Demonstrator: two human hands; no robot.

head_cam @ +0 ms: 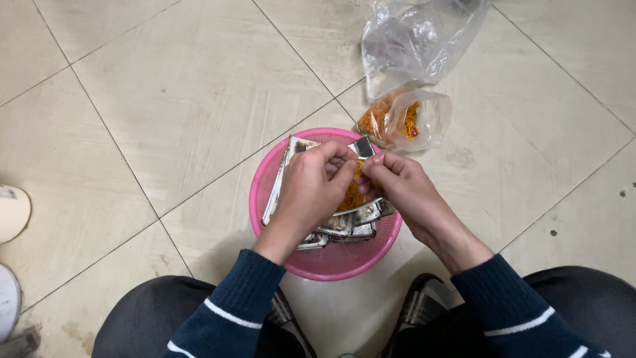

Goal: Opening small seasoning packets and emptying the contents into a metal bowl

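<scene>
Floor [199, 86]: pale tiles with dark grout lines, spreading on every side of the fingers; everything rests on it.
Legs and shoes: dark trousers and striped shoes [424, 308], nearer the person than the fingers, cut off by the lower edge.
Clear bag [417, 36]: crumpled plastic, well beyond the fingers and to their right, partly cut off at the top.
Pink bowl [265, 182]: round plastic basin directly under both hands; its far rim is partly hidden by them.
Metal pieces [344, 229]: flat silvery stacked things inside the bowl, just below the fingers; what they are is hard to make out.
Small bag [407, 119]: clear plastic holding orange shreds, just beyond the right fingers, beside the bowl's rim.
Pale object [12, 212]: far left of the fingers, cut off by the edge.
Left hand [311, 189]: fingers [334, 156] curled in and pinched together at the tips on the orange shreds.
Right hand [404, 189]: fingers [377, 162] pinched likewise, tips meeting the left ones.
Orange shreds [352, 195]: a clump gripped between both hands over the bowl, mostly hidden by them.
</scene>
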